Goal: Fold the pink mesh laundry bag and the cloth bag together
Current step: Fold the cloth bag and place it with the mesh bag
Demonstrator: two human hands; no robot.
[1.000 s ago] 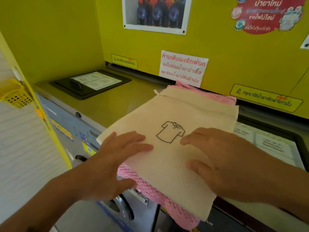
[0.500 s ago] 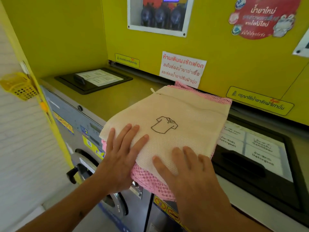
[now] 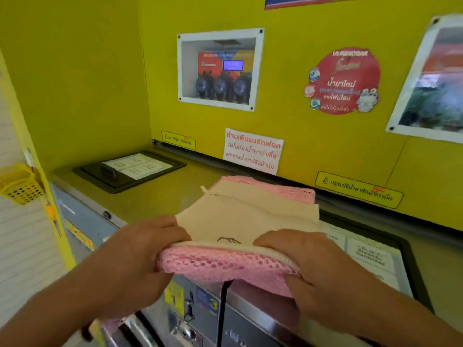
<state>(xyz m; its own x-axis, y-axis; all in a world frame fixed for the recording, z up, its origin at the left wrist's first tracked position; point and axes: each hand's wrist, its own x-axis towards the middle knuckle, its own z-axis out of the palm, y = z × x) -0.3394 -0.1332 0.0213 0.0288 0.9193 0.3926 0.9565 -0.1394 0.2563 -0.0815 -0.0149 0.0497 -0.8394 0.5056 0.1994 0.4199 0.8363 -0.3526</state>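
Observation:
The cream cloth bag (image 3: 248,211) lies on top of the pink mesh laundry bag (image 3: 225,264) on the washer top. Their near edge is lifted and curled up toward the wall, so the pink mesh faces me and only the top of the shirt drawing shows. My left hand (image 3: 135,259) grips the left end of that lifted edge. My right hand (image 3: 313,269) grips its right end. The far pink edge (image 3: 275,190) still rests flat near the yellow wall.
A black detergent lid (image 3: 130,171) sits at the back left, another black lid (image 3: 375,254) under and right of the bags. The yellow wall (image 3: 325,151) with stickers stands close behind. A yellow basket (image 3: 20,184) hangs at left. Washer fronts (image 3: 195,309) drop away below.
Both hands went from lying flat on the cream bag to gripping the near edge of both bags, which is now lifted and rolled toward the wall. The view tilted upward.

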